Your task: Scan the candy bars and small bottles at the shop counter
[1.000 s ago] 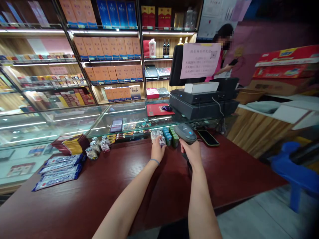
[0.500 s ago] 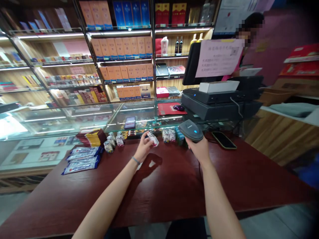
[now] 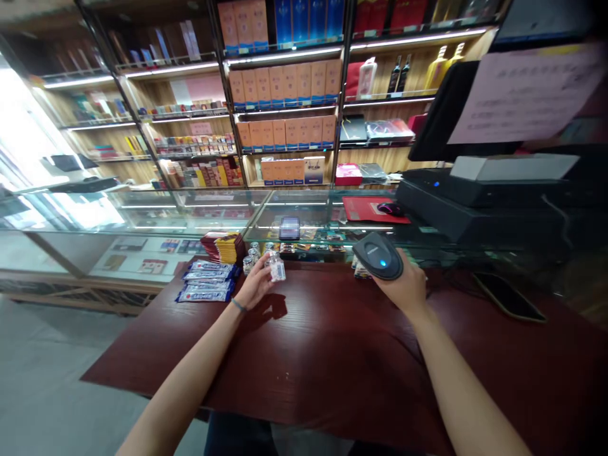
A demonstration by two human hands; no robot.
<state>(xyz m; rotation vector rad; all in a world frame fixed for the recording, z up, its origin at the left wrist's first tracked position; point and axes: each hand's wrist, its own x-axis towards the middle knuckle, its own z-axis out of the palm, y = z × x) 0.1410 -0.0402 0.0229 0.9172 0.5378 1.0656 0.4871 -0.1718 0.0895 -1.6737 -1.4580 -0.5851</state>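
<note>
A: Largest items?
B: A glass display counter [image 3: 213, 218] runs along the far side of a dark red wooden table [image 3: 332, 361].
A: On the table?
B: Flat blue-and-white plastic packets [image 3: 206, 282] lie overlapping at left.
A: Right hand [image 3: 409, 285]?
B: It grips a dark grey plastic scanner [image 3: 375, 250], blue light [image 3: 382, 263] lit, raised above the table; the fingers are partly hidden behind it.
A: Left hand [image 3: 256, 285]?
B: Its fingers pinch a small, clear, white-labelled jar [image 3: 277, 270], tilted above the table, just right of standing jars [image 3: 247, 263].
</note>
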